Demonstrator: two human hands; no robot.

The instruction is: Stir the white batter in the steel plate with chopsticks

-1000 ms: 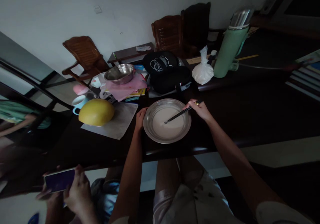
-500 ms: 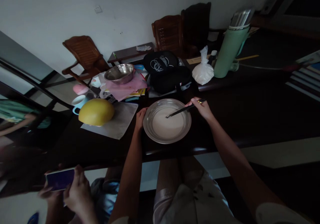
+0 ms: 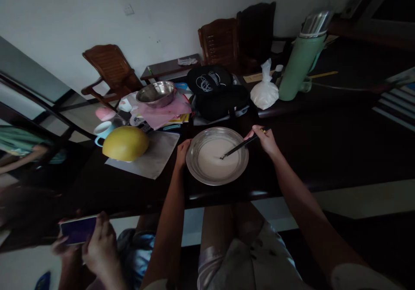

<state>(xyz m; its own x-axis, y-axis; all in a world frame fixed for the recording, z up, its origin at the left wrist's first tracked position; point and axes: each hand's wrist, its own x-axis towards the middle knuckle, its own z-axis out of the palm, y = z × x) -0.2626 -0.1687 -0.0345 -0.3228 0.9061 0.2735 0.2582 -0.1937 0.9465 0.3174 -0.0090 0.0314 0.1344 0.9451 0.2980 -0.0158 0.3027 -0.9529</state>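
We're seated at the near edge of the dark wooden table [image 3: 324, 151], and right in front of us sits the round shallow steel pan [image 3: 194, 169] with its pale white batter [image 3: 214, 162] spread across the bottom. Our right hand [image 3: 266, 141] is pinched closed around a pair of dark chopsticks [image 3: 238, 147], gripping them at their far right end, and their tips dip into the batter just right of the pan's middle. Our left hand [image 3: 181, 149] curls its fingers over the pan's left rim, touching the metal.

To the left of the pan lies a big yellow pomelo [image 3: 126, 143] on a pale grey mat [image 3: 155, 160]. Beyond that, further from us, a small steel bowl [image 3: 155, 93] rests on a pink cloth [image 3: 168, 110], with a black bag [image 3: 215, 91] to its right. Further right stand a knotted clear plastic bag of white powder [image 3: 264, 93] and a tall green thermos with a silver lid [image 3: 300, 63].

Down at the near left, another person's hands [image 3: 97, 249] hold a glowing phone [image 3: 78, 230].
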